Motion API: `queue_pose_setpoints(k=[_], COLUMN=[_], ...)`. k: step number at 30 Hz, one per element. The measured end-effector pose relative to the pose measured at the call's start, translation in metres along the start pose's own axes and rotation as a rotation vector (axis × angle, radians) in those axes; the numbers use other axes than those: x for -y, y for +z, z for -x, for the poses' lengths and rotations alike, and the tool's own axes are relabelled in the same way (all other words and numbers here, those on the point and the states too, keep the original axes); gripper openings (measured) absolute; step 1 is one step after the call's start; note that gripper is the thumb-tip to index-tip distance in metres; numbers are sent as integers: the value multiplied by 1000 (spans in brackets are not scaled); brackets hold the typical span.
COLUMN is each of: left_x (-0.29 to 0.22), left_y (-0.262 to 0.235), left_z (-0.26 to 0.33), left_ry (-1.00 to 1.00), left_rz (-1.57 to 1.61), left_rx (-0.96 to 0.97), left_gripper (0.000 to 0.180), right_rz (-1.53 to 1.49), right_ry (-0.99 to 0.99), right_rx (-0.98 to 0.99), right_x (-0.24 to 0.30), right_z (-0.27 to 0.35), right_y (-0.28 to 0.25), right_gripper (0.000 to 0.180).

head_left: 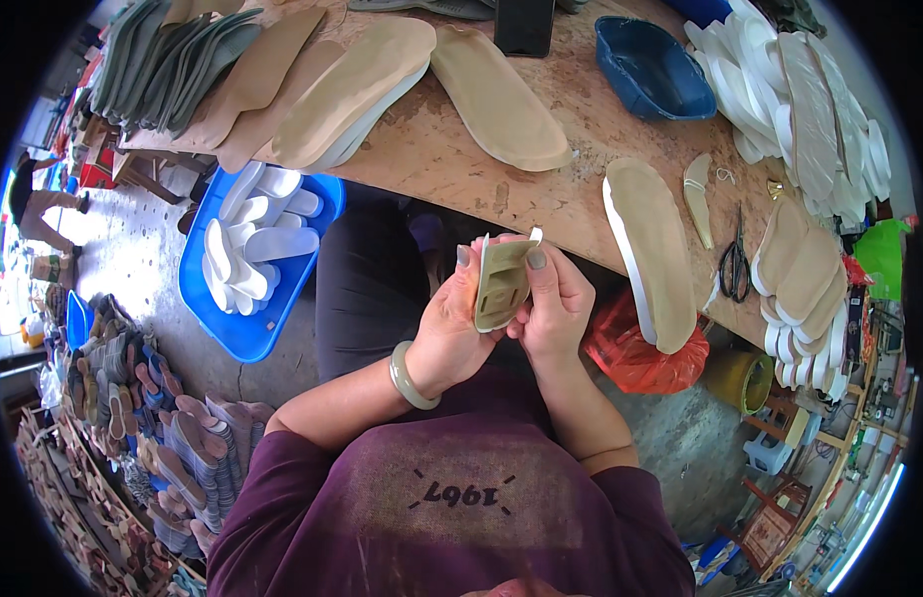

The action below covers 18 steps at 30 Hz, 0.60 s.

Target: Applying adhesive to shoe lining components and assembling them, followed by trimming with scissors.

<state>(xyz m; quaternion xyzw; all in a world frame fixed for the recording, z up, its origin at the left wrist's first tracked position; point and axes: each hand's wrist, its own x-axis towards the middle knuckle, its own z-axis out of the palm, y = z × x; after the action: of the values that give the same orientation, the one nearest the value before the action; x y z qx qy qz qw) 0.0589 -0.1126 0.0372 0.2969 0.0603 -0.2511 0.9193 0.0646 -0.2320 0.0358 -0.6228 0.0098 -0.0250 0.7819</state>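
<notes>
Both hands grip one small tan insole piece [501,284] upright, in front of the chest, just below the desk [451,159] edge. The left hand [449,328] clamps its left side, the right hand [559,308] its right. Scissors [735,264] lie on the desk, well apart.

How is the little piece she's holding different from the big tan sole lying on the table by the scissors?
The small tan piece is short and held upright between the left hand and right hand; the long tan sole lies flat on the wooden table, untouched. The small piece shows cut-out slots; the long sole looks plain. Both are tan with a white edge.
</notes>
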Motion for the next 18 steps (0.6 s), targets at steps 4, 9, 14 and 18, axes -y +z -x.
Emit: queue_pose_setpoints(k=[4,9,14,18], left_x=[1,-1,-2,-25], left_y=[-3,-7,-11,-32], left_z=[-2,0,-7,-21], left_ry=[65,-94,58,553], left_rz=[-86,-15,-276,-992], left_rx=[-11,51,-39,-45], left_gripper=[61,59,48,22], right_rz=[5,-164,-8,137], right_ry=[17,131,-26,-304], right_rx=[24,147,29,5], right_x=[11,13,11,18], right_z=[-6,-14,-22,-33], right_y=[3,-7,-4,-16], right_gripper=[38,40,41,33])
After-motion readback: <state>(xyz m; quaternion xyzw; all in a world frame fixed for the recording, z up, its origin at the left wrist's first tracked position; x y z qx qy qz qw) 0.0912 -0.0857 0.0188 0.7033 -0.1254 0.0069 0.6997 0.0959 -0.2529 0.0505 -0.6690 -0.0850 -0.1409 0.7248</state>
